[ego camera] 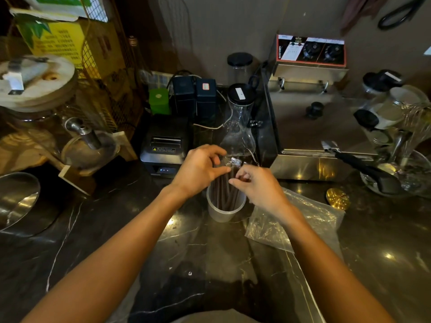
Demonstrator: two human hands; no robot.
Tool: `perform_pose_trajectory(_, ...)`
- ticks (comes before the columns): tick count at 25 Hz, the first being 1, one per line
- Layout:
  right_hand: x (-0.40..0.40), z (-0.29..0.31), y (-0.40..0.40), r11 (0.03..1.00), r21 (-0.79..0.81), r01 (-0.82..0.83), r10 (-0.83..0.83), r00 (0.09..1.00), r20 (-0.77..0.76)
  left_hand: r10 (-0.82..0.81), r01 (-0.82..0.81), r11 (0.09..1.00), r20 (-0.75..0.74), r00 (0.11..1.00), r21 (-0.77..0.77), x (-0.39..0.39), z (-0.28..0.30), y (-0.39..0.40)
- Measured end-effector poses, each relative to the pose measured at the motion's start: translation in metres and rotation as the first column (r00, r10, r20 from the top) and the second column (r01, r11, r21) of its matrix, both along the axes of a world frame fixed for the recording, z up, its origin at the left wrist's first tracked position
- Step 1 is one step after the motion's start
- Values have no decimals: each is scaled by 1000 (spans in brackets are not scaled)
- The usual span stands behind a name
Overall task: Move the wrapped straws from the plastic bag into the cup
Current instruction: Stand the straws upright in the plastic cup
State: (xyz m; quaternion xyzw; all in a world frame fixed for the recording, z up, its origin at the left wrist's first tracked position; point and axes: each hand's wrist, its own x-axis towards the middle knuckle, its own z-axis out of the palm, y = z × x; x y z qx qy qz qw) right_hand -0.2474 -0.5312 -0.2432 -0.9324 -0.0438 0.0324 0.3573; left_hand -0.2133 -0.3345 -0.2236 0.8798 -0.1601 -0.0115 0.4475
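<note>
Cup stands upright on dark marble counter, centre of view. Straws, dark, in clear wrap, stand inside it, tops sticking well above the rim. Left hand at the straw tops, thumb and fingers pinched on them from the left. Right hand just beside, fingertips pinching crinkled wrap at the tops. Bag lies flat on counter right of cup, under right forearm. Receipt printer behind, steel fryer back right.
</note>
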Motion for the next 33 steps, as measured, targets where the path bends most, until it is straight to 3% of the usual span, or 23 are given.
perform_pose_trajectory(4,2,2,-10,999,-28,35,-34,998,46,40,-31,993,86,995,-110,-6,-14,14)
perform_pose_trajectory(7,0,-5,-13,991,66,114,-109,992,-70,114,-118,986,-36,993,-116,-21,-33,26)
perform_pose_trajectory(10,-5,-14,-12,955,227,190,-146,969,-198,58,-92,980,-186,981,-179,-31,-47,27)
perform_pose_trajectory(13,-5,-19,-12,961,230,151,-109,977,-186,77,-93,988,-126,989,-127,-33,-51,21)
perform_pose_trajectory(16,-2,-12,-10,982,156,111,-95,990,-107,72,-78,995,-92,993,-68,-29,-46,18)
perform_pose_trajectory(19,8,6,-11,1000,-4,-9,9,1000,9,-44,43,999,-83,996,-15,-17,-39,22)
perform_pose_trajectory(23,21,13,-8,964,-201,-173,166,985,-50,-104,105,994,-104,989,9,-6,-43,21)
perform_pose_trajectory(25,21,6,-4,975,-141,-171,157,982,-107,-90,90,996,-110,990,-5,-5,-49,20)
perform_pose_trajectory(30,15,-11,-10,970,244,4,66,958,-278,-104,98,994,-183,978,-42,-7,-53,25)
perform_pose_trajectory(33,14,-16,-11,953,303,4,94,947,-306,-126,109,989,-187,974,-100,-5,-47,21)
